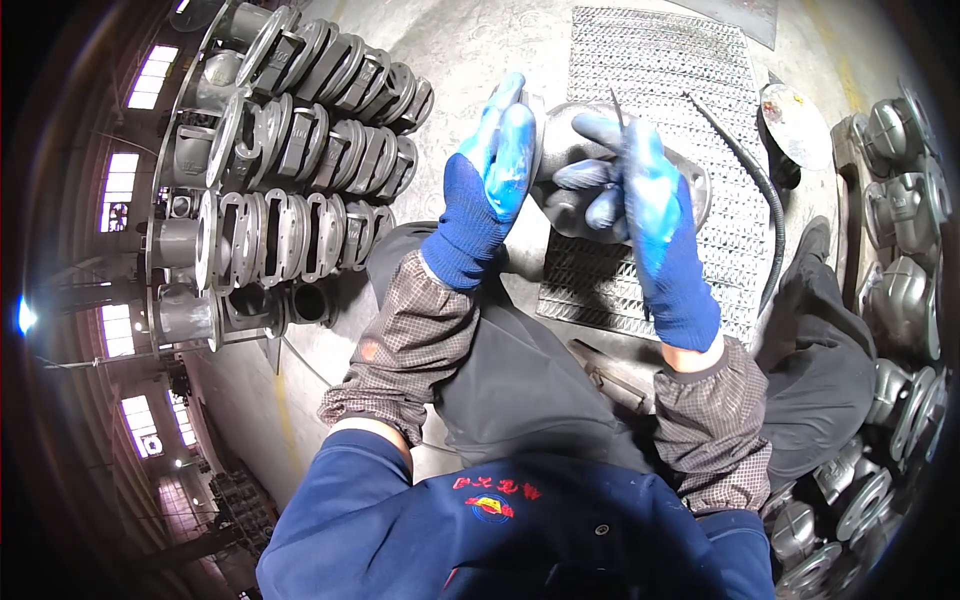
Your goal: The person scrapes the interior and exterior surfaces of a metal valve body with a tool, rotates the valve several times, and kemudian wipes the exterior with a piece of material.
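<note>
Gloves of blue cover both hands. The left hand (497, 160) presses its grip flat against the left side of a grey flanged valve casting (570, 160) held above the person's lap, over a metal grating (650, 60). The right hand (640, 185) wraps its grip around the casting's right side, a thin rod (617, 105) pinched there. Stacked grey castings (300, 150) stand far left, more castings (900, 200) at right.

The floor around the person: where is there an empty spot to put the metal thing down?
Bare concrete floor shows between the stacked grey flanged castings on the left and the perforated metal mat. The mat's far end is bare too. The right side is crowded with more grey castings, a round tin and a black hose.
</note>
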{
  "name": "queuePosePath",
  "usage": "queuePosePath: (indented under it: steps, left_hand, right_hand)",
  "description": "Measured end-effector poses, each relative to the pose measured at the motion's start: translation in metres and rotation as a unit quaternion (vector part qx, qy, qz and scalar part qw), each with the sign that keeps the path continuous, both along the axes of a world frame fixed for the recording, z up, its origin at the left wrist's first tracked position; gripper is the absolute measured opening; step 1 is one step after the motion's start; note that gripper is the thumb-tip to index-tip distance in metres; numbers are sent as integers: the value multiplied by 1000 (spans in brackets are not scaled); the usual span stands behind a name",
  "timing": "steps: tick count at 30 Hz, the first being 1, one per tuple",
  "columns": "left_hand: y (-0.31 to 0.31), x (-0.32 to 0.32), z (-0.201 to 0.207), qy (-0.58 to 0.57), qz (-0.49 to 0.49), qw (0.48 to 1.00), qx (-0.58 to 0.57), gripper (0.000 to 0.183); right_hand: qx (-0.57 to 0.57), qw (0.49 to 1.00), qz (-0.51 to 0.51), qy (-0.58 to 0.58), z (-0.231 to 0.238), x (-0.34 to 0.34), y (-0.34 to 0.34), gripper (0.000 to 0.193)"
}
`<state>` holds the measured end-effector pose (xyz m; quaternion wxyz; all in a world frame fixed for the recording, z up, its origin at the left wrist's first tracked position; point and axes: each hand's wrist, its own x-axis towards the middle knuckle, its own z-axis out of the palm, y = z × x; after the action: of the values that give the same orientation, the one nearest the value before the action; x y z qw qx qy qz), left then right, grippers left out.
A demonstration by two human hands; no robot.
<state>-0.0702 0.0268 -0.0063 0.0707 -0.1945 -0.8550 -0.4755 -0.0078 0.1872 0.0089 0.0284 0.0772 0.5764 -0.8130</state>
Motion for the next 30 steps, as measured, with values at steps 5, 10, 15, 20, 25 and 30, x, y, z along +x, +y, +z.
queuePosePath:
  steps: [5, 10, 15, 20, 25, 30]
  left_hand:
    - [1, 0, -9, 75, -1, 997, 0, 45]
    - [12, 5, -5, -14, 23, 999, 43, 36]
    - [3, 11, -8, -222, 48, 966, 122, 47]
    - [0, 8, -11, -84, 0, 992, 98, 50]
    - [2, 7, -7, -48, -8, 994, 93, 47]
    - [1, 5, -13, -54, 6, 991, 123, 46]
  right_hand:
    - [-57, 997, -59, 11, -16, -15, -25, 26]
    - [-7, 991, -122, 61, -40, -37, -39, 23]
    - [-69, 992, -79, 76, -47, -28, -40, 23]
    - [-111, 990, -58, 62, -54, -22, -46, 24]
    - [-151, 979, -100, 91, -56, -31, -50, 23]
    - [-43, 987, -70, 142, -62, 10, -37, 30]
